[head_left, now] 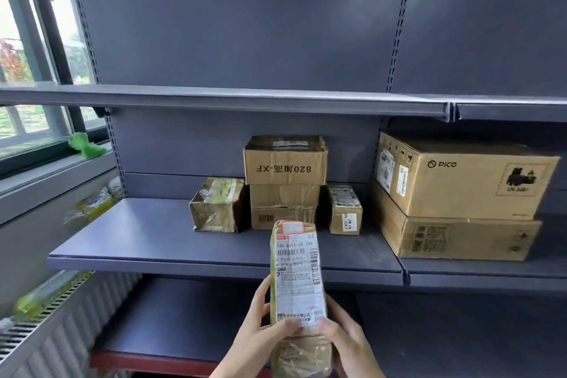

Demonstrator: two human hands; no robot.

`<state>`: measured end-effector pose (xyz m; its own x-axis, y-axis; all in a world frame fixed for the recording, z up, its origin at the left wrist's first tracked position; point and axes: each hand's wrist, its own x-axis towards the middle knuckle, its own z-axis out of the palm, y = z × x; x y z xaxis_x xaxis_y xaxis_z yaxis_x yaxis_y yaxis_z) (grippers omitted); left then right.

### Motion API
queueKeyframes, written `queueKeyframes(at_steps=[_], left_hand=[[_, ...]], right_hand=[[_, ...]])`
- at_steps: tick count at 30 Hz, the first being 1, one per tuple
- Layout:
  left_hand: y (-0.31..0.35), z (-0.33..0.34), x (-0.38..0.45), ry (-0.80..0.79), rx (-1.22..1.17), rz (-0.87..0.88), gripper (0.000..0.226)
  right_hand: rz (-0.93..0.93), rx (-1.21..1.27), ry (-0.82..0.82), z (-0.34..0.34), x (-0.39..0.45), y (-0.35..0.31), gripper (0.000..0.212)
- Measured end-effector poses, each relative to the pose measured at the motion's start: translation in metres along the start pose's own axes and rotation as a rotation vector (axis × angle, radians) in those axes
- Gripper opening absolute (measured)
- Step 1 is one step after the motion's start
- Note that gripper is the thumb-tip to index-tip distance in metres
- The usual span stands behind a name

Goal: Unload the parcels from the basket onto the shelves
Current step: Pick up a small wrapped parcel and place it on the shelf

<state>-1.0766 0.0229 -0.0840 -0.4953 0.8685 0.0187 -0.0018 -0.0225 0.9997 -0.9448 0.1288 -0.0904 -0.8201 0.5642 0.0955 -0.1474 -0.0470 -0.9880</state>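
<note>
While both hands are gripping it, the parcel is standing upright, near the front edge of the middle shelf and not touching it. Left hand is wrapping its left side, fingers curled, thumb pressing the white label. Right hand is curling round the right side, thumb also on the label. Basket not in view.

Surface: dark grey metal shelving, slotted uprights, plain back panel. Upper shelf is running across the whole view. On the middle shelf, far side: a taped carton sitting left, just beside a two-box stack whose top box is showing upside-down print, and a small labelled box right of the stack. In the right bay a PICO box is resting on a flatter carton.

Room: window at left with greenery outside, a green object lying on the sill, a radiator underneath.

Hard to read: objects left of the shelf end are motion-blurred, yellowish, unidentifiable. Label print is mostly illegible. Parcel's bottom end and both wrists are getting cut off by the frame edge. Lower shelf is sitting in shadow. Right bay is running out of frame.
</note>
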Motion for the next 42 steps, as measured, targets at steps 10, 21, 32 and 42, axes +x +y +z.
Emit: queueKeyframes(at_steps=[10, 21, 32, 42], left_hand=[[0.012, 0.046, 0.021, -0.057, -0.044, -0.056, 0.075], [0.011, 0.072, 0.037, -0.102, -0.062, -0.102, 0.071], [0.010, 0.095, 0.062, -0.015, 0.002, -0.171, 0.094], [0.053, 0.115, 0.167, 0.011, -0.047, -0.206, 0.076]], right_hand=[[0.035, 0.104, 0.121, -0.037, -0.009, -0.019, 0.037], [0.121, 0.155, 0.119, -0.069, -0.012, -0.025, 0.042], [0.154, 0.031, 0.394, -0.105, -0.008, -0.006, 0.029], [-0.045, -0.016, 0.081, -0.139, 0.080, -0.042, 0.075]])
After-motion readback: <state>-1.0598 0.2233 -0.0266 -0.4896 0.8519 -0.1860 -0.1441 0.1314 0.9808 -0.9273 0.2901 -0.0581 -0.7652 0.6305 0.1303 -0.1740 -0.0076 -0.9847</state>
